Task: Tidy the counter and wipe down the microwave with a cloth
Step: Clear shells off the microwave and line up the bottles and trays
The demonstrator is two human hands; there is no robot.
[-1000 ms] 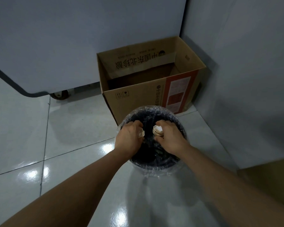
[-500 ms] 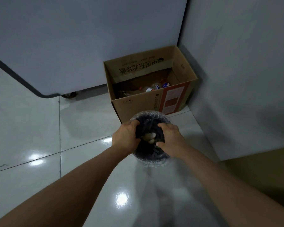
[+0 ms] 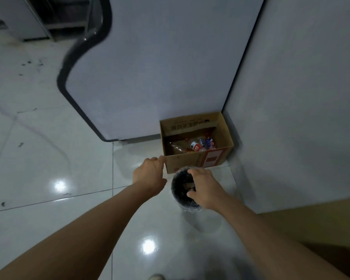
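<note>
A small round bin (image 3: 177, 179) lined with a clear plastic bag stands on the floor in front of a cardboard box. Pale crumpled scraps (image 3: 188, 185) lie inside it. My right hand (image 3: 203, 188) hovers over the bin's right side, fingers spread and empty. My left hand (image 3: 150, 175) is off to the bin's left, above the floor, fingers loosely curled with nothing visible in it. No cloth or microwave is in view.
An open cardboard box (image 3: 190, 163) with several plastic bottles (image 3: 198, 145) sits in the corner behind the bin. A tall white appliance (image 3: 150, 67) stands behind it, a wall (image 3: 301, 98) on the right. Glossy white floor tiles (image 3: 49, 168) spread left. A brown surface (image 3: 321, 225) is at lower right.
Both hands let go of the pale scraps, which now lie in the bin. The hands have opened and lifted; the left moved away to the left. The view pulled back and up.
</note>
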